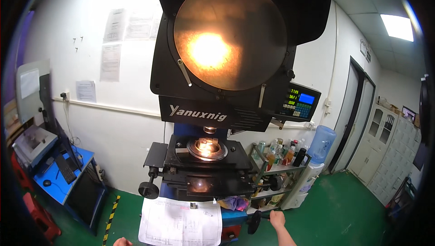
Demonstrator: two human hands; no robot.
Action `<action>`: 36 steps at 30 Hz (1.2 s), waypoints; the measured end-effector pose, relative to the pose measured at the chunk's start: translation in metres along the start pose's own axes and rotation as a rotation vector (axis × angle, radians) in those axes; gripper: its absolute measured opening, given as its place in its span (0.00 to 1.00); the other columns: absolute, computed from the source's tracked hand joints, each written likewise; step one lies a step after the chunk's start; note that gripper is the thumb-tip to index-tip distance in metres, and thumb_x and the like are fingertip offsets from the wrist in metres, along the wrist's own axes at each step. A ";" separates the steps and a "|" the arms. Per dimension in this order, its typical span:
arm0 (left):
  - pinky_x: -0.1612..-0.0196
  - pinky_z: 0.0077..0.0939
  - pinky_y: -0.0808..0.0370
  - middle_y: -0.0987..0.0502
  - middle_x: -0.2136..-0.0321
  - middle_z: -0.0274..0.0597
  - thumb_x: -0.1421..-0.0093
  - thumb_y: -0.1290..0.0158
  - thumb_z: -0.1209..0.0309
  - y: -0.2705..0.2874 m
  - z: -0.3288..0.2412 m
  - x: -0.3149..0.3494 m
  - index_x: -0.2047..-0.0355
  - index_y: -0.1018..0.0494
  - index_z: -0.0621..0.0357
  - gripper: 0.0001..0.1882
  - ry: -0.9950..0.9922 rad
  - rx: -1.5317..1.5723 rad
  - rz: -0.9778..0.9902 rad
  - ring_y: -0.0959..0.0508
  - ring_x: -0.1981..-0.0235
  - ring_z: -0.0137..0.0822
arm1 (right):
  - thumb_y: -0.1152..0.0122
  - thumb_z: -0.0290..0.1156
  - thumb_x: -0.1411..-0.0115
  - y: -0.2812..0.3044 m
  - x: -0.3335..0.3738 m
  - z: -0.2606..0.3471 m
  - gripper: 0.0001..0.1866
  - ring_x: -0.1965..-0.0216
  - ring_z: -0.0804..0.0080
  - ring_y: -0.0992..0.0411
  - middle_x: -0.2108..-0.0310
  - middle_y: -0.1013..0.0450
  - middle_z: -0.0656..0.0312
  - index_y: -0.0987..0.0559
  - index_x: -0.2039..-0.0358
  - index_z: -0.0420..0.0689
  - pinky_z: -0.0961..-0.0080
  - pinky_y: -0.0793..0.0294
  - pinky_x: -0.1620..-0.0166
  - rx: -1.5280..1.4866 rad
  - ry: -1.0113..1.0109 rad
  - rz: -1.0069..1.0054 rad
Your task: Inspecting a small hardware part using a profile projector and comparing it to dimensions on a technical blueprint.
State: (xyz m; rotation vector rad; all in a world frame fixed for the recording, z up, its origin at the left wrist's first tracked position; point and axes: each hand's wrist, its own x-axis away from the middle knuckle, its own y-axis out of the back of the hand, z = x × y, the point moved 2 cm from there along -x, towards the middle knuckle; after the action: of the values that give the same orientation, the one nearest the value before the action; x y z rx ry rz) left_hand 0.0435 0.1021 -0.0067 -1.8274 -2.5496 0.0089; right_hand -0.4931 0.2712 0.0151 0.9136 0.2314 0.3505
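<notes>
In front of me stands a black profile projector with a large round screen [231, 35], where a bright glow lies left of centre. Below it, a round glass stage plate [207, 149] is lit from above or below, and whatever lies on it is lost in glare. My right hand [277, 219] is closed on the crank handle of a black handwheel [254, 222] at the machine's lower right. Only a sliver of my left hand [122, 242] shows at the lower edge, left of a printed drawing sheet [181, 223]; its fingers are mostly cut off.
A digital readout [299, 103] is mounted at the projector's right. Beyond are a shelf of bottles [283, 169] and a water dispenser [310, 173]. To the left, a blue desk [86, 157] carries a keyboard [65, 169]. Another black knob [148, 190] sticks out at the stage's left.
</notes>
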 end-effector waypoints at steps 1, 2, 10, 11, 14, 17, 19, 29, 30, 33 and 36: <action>0.87 0.18 0.51 0.44 0.93 0.28 0.54 0.57 0.67 -0.001 0.001 0.000 0.90 0.36 0.57 0.12 -0.001 0.000 -0.002 0.47 0.91 0.22 | 0.63 0.41 0.54 -0.010 -0.013 -0.001 0.19 0.75 0.61 0.31 0.85 0.29 0.61 0.25 0.85 0.45 0.67 0.34 0.67 -0.018 -0.046 0.002; 0.87 0.18 0.52 0.44 0.93 0.28 0.54 0.56 0.67 -0.003 0.001 0.000 0.90 0.36 0.57 0.12 -0.010 0.020 0.015 0.47 0.91 0.22 | 0.63 0.41 0.53 -0.021 -0.022 -0.006 0.19 0.74 0.61 0.31 0.84 0.29 0.60 0.25 0.85 0.44 0.67 0.34 0.67 -0.024 -0.120 -0.021; 0.87 0.18 0.53 0.45 0.93 0.27 0.54 0.57 0.67 -0.009 0.012 0.005 0.91 0.37 0.55 0.12 0.068 0.054 0.057 0.48 0.91 0.21 | 0.64 0.39 0.54 -0.060 0.038 -0.052 0.19 0.72 0.61 0.31 0.83 0.29 0.60 0.24 0.83 0.43 0.68 0.34 0.65 0.033 -0.155 0.225; 0.87 0.18 0.53 0.45 0.93 0.26 0.54 0.57 0.67 -0.007 0.014 0.005 0.91 0.37 0.55 0.12 0.058 0.052 0.053 0.48 0.91 0.21 | 0.64 0.39 0.54 -0.056 0.045 -0.051 0.19 0.72 0.61 0.31 0.83 0.29 0.60 0.24 0.83 0.43 0.68 0.34 0.65 0.019 -0.119 0.242; 0.88 0.18 0.53 0.45 0.93 0.26 0.54 0.57 0.67 -0.003 0.017 0.006 0.91 0.37 0.55 0.12 0.044 0.057 0.035 0.48 0.91 0.21 | 0.63 0.39 0.54 -0.049 0.050 -0.049 0.19 0.73 0.61 0.31 0.83 0.29 0.58 0.24 0.83 0.42 0.69 0.34 0.66 0.015 -0.147 0.271; 0.88 0.18 0.53 0.45 0.93 0.26 0.53 0.57 0.67 -0.001 0.016 0.009 0.90 0.37 0.55 0.12 0.042 0.066 0.008 0.48 0.91 0.21 | 0.61 0.40 0.54 -0.058 0.040 -0.047 0.18 0.72 0.60 0.31 0.83 0.30 0.55 0.24 0.82 0.41 0.68 0.34 0.66 -0.085 -0.202 0.278; 0.88 0.18 0.53 0.45 0.93 0.26 0.53 0.57 0.67 0.000 0.016 0.012 0.90 0.36 0.55 0.12 0.054 0.067 0.000 0.48 0.91 0.21 | 0.59 0.40 0.54 -0.060 0.023 -0.040 0.18 0.71 0.58 0.31 0.80 0.30 0.50 0.25 0.81 0.38 0.67 0.34 0.66 0.051 -0.213 0.095; 0.88 0.19 0.53 0.45 0.93 0.28 0.54 0.58 0.68 -0.006 0.010 0.005 0.91 0.38 0.55 0.12 0.099 -0.042 0.006 0.48 0.91 0.22 | 0.62 0.42 0.52 -0.009 0.035 -0.019 0.21 0.73 0.54 0.32 0.81 0.31 0.50 0.26 0.83 0.40 0.63 0.34 0.66 -0.029 0.095 0.051; 0.88 0.20 0.53 0.44 0.93 0.28 0.54 0.58 0.68 -0.013 0.007 0.005 0.91 0.39 0.55 0.12 0.058 -0.076 0.045 0.48 0.91 0.22 | 0.62 0.41 0.52 -0.017 0.046 -0.026 0.20 0.76 0.57 0.32 0.83 0.31 0.51 0.26 0.85 0.40 0.65 0.34 0.68 -0.060 0.122 0.049; 0.87 0.21 0.51 0.45 0.93 0.29 0.55 0.58 0.69 -0.035 -0.002 0.003 0.92 0.40 0.55 0.11 -0.088 -0.139 0.097 0.47 0.90 0.23 | 0.62 0.41 0.51 -0.042 0.049 -0.043 0.21 0.75 0.56 0.32 0.81 0.31 0.50 0.26 0.85 0.39 0.66 0.34 0.67 -0.090 0.015 0.135; 0.85 0.22 0.49 0.44 0.92 0.30 0.56 0.60 0.73 -0.049 -0.006 0.002 0.90 0.38 0.60 0.09 -0.261 -0.164 0.150 0.46 0.89 0.25 | 0.60 0.42 0.51 -0.054 0.017 -0.032 0.21 0.70 0.52 0.32 0.74 0.31 0.47 0.26 0.81 0.37 0.65 0.35 0.64 0.216 0.021 0.096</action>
State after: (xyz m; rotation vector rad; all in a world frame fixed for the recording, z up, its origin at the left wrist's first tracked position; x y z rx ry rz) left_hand -0.0038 0.0885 -0.0008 -2.2113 -2.6413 0.0430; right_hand -0.4780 0.2709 -0.0486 1.1371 0.2491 0.4295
